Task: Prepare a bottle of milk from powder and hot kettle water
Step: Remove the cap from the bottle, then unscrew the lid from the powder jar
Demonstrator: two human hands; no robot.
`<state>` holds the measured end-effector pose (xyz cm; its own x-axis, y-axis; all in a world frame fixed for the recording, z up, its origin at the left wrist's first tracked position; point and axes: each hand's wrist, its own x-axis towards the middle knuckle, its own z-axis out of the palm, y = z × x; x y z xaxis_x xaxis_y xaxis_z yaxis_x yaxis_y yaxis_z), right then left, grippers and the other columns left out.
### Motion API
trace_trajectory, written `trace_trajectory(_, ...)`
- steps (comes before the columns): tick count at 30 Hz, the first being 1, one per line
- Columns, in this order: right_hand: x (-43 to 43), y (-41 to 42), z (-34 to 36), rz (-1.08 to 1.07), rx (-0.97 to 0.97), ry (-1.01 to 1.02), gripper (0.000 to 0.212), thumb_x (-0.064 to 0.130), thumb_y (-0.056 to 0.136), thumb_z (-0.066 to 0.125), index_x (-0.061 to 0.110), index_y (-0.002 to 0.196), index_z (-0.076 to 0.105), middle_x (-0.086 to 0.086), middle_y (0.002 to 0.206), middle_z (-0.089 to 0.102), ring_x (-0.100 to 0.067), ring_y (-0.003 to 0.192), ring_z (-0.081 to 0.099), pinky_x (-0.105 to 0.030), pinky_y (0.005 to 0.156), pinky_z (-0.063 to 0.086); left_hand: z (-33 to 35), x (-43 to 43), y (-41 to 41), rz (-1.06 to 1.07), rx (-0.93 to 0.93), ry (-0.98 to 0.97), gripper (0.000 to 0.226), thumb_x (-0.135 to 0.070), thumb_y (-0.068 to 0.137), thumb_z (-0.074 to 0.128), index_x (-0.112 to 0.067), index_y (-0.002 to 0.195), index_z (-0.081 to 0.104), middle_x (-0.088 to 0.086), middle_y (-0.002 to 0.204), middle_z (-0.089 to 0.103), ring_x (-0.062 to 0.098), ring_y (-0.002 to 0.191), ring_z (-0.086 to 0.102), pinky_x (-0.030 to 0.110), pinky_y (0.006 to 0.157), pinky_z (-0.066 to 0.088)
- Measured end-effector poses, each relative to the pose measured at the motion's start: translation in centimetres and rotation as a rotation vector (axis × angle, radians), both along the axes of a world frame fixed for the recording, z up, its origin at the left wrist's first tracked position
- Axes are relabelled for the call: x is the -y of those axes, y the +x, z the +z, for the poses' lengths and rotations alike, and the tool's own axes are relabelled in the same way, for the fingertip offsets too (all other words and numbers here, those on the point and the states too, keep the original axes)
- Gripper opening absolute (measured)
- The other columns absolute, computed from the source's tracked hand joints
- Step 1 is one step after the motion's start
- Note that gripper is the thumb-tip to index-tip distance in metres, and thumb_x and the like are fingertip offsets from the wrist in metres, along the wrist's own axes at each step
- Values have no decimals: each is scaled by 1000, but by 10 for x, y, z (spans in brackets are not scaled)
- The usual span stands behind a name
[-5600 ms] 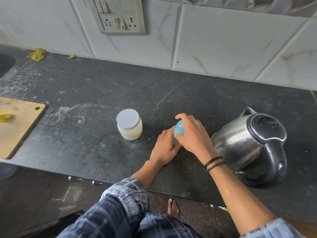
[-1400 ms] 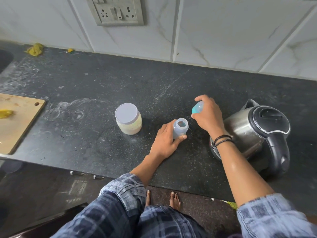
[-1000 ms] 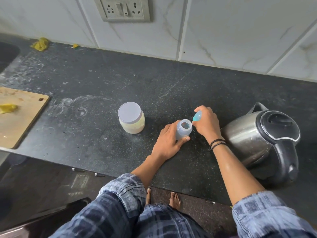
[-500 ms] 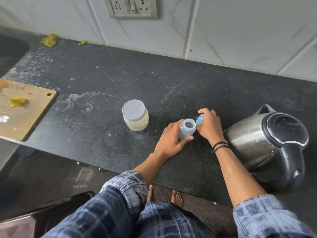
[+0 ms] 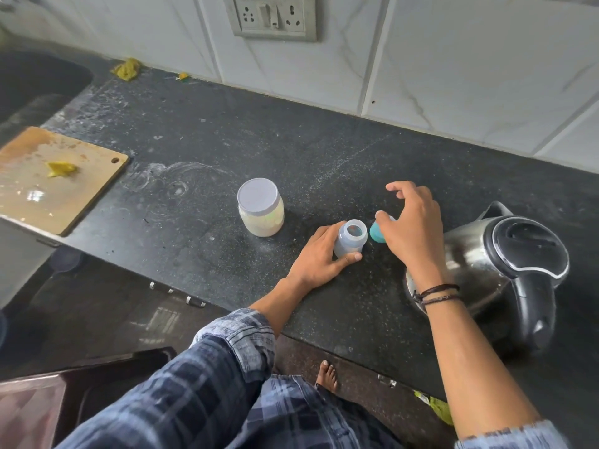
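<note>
Our left hand [image 5: 319,259] grasps the open bottle [image 5: 351,241], upright on the counter [image 5: 227,131] between the powder jar [image 5: 261,207] and the kettle [image 5: 492,254]. Our right hand [image 5: 413,228] touches the teal cap [image 5: 375,234] just beside it; whether it grasps it, we cannot tell.

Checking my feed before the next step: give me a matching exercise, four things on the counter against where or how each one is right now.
Things:
1. bottle
2. powder jar
3. cap
4. kettle

States:
a. far right, lid shut
b. beside the bottle, under the right hand
c. open-topped, held by the left hand
d. lid on, untouched

Pairs: 1-c, 2-d, 3-b, 4-a
</note>
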<state>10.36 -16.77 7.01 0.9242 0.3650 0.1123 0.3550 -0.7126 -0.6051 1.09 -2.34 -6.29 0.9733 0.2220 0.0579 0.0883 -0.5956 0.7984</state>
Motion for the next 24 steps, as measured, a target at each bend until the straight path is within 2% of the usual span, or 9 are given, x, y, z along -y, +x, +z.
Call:
trace_trajectory(6, -3, -17, 10, 12, 22, 16, 38, 17, 91, 72, 21, 128, 64, -5, 122, 59, -30, 113, 55, -28, 83, 35, 1, 0, -1, -25, -4, 0, 74, -62, 94, 63, -27, 154, 38, -4, 155, 49, 17, 140, 41, 46, 116, 39)
trace_trajectory(10, -9, -28, 14, -15, 21, 20, 36, 18, 92, 73, 21, 127, 65, -4, 121, 59, -29, 112, 55, -27, 82, 34, 3, -3, -3, -21, 8, -48, 82, -65, 89, 67, -29, 155, 33, -5, 156, 45, 15, 140, 38, 40, 116, 36)
trace_trajectory(16, -6, -44, 13, -45, 12, 39, 33, 17, 91, 73, 20, 124, 66, -4, 118, 59, -28, 110, 56, -27, 85, 36, -1, -7, -19, 8, 22, -120, 84, -48, 90, 75, -27, 157, 28, -7, 162, 35, 12, 146, 30, 34, 118, 30)
trace_trajectory(20, -11, -54, 12, -63, 23, 76, 31, 13, 90, 74, 19, 120, 68, -4, 116, 60, -28, 110, 58, -26, 86, 37, 5, -17, -45, 51, 122, -79, 69, -36, 95, 71, -24, 154, 37, -11, 154, 44, 9, 140, 37, 12, 114, 25)
trace_trajectory(21, -14, -57, 12, -61, 31, 83, 30, 13, 90, 74, 18, 119, 69, -4, 115, 60, -28, 110, 58, -25, 85, 36, 9, -20, -52, 65, 160, -61, 62, -34, 96, 70, -24, 151, 41, -12, 149, 48, 8, 137, 39, 11, 112, 28)
trace_trajectory(24, -29, -63, 13, -30, 57, 95, 26, 13, 91, 73, 18, 116, 70, -4, 115, 62, -28, 108, 57, -24, 84, 35, 18, -26, -72, 175, 331, 21, 37, -24, 99, 65, -21, 135, 55, -12, 133, 56, 3, 126, 44, 23, 110, 38)
